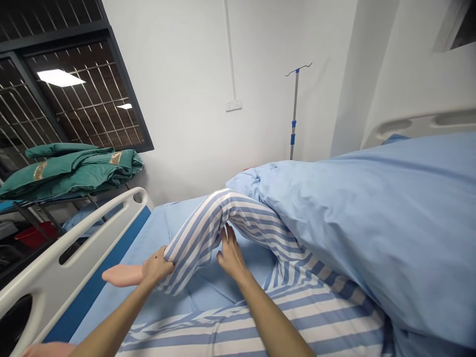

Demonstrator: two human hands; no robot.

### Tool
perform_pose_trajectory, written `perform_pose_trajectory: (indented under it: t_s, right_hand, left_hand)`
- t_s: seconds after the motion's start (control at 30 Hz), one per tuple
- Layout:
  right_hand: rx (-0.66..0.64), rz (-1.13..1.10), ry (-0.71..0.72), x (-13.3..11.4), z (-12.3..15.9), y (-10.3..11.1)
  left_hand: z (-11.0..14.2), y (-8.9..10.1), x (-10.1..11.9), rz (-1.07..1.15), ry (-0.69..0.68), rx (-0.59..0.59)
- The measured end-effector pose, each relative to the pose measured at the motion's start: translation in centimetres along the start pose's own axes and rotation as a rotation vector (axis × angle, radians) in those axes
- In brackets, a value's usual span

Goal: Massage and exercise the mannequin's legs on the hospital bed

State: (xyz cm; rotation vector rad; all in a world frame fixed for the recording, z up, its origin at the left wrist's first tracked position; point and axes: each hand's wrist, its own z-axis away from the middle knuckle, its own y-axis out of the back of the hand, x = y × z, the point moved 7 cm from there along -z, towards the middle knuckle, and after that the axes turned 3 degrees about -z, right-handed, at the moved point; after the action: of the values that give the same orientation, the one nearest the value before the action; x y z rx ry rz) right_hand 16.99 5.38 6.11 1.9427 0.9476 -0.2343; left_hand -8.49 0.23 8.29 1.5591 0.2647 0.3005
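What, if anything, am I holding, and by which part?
Your left hand grips the bent leg just above the foot, at the trouser cuff. Your right hand is open under the knee; contact there can't be told.

My bare forearms [273, 317] reach forward, my left hand [158, 266] curled in a grip, my right hand [232, 258] unclenched, fingers [231, 235] extended.

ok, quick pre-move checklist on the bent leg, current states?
1. Left hand gripping the bent leg just above the foot: ok.
2. Right hand below the knee, fingers reaching up behind it: ok.
3. Right hand bearing weight: cannot tell.
4. Other leg lying along the bed: ok.
5. Blue quilt clear of the thigh: not ok, overlaps its upper end.
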Motion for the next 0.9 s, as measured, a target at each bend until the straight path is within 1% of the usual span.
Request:
perform_pose_trajectory:
  t_s: [0.1, 0.2, 0.27, 0.33, 0.4, 0.5, 0.63, 0.73, 0.8, 0.9]
  right_hand:
    - [-0.039, 0.022, -0.028, 0.5, 0.0, -0.5]
    - [-0.155, 0.045, -0.042, 0.5, 0.4, -2.0]
    - [-0.272, 0.051, -0.045, 0.2, 1.0, -3.3]
    - [-0.338, 0.053, -0.053, -0.1, 1.4, -4.0]
    - [-0.307, 0.058, -0.061, -0.2, 1.4, -3.8]
    - [-0.247, 0.071, -0.065, -0.2, 1.2, -3.1]
    - [-0.296, 0.081, -0.076, -0.1, 1.1, -3.3]
    - [-0.331, 0.089, -0.087, 0.1, 1.2, -3.8]
    - [-0.375, 0.089, -0.091, 0.4, 1.4, -4.4]
    - [-0.456, 0.086, -0.084, 0.8, 1.8, -5.5]
  left_hand:
    - [-0.1, 2.5, -3.5, -0.129, -0.013, 0.026]
    - [0.3, 5.1, -6.8, -0.285, -0.064, 0.062]
    - [0.7, 6.4, -8.1, -0.365, -0.154, 0.071]
    - [1.1, 6.9, -8.8, -0.409, -0.230, 0.058]
    - [1.2, 6.8, -9.3, -0.423, -0.251, 0.032]
    - [1.2, 5.7, -9.9, -0.422, -0.235, 0.004]
    - [1.1, 3.5, -10.9, -0.413, -0.222, -0.015]
    - [0.6, 2.2, -11.7, -0.409, -0.239, -0.015]
    - [-0.1, 1.7, -12.2, -0.420, -0.260, -0.001]
    - [-1.4, 1.5, -12.6, -0.432, -0.291, 0.016]
